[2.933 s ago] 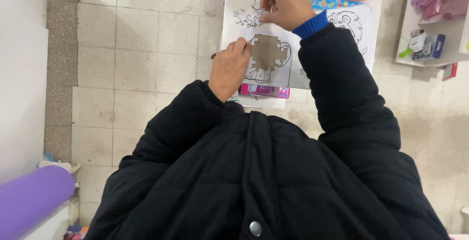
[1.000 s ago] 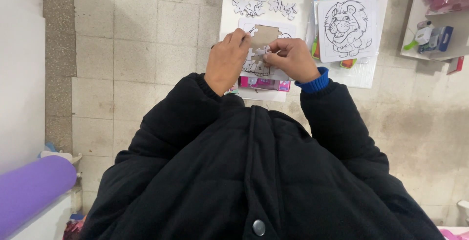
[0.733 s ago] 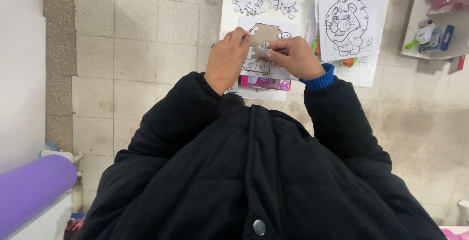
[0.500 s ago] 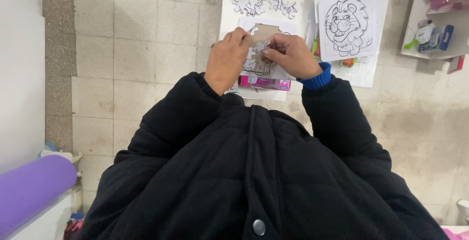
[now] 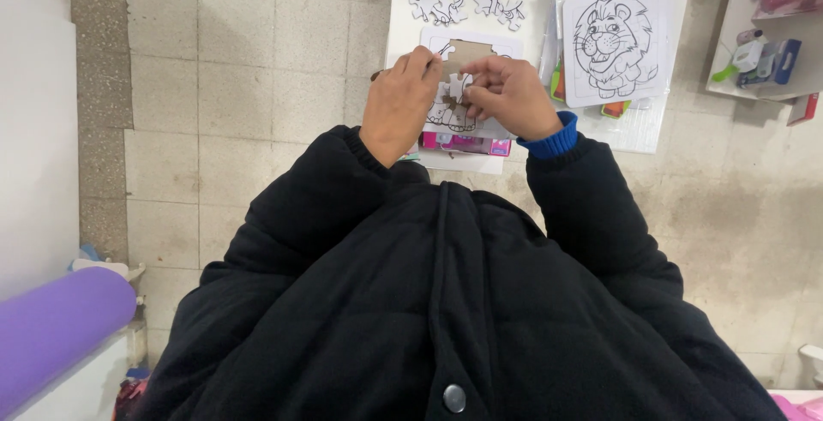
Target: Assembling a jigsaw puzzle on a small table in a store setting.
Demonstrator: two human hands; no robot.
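In the head view, a white puzzle board (image 5: 467, 78) with a black line drawing is seen lying on a white sheet (image 5: 411, 9) on the tiled floor (image 5: 240, 87). The left hand (image 5: 399, 104) is laid on the board's left edge, fingers curled over it as if steadying it; whether anything is pinched cannot be told. The right hand (image 5: 510, 95) is closed at the fingertips on a small white puzzle piece (image 5: 456, 88), which is held just over the middle of the board, touching or nearly touching the pieces already set.

The lower part of the board is filled with joined pieces, while a brown cardboard gap (image 5: 467, 51) is left bare near the top, so the work is judged to be about half done. Several loose pieces (image 5: 467, 1) are left lying above the board, apart from it, still to be placed. A finished lion picture (image 5: 613, 44) is seen to the right, beside the board, on bubble wrap (image 5: 634, 125). A purple roll (image 5: 60, 327) is visible at the lower left.
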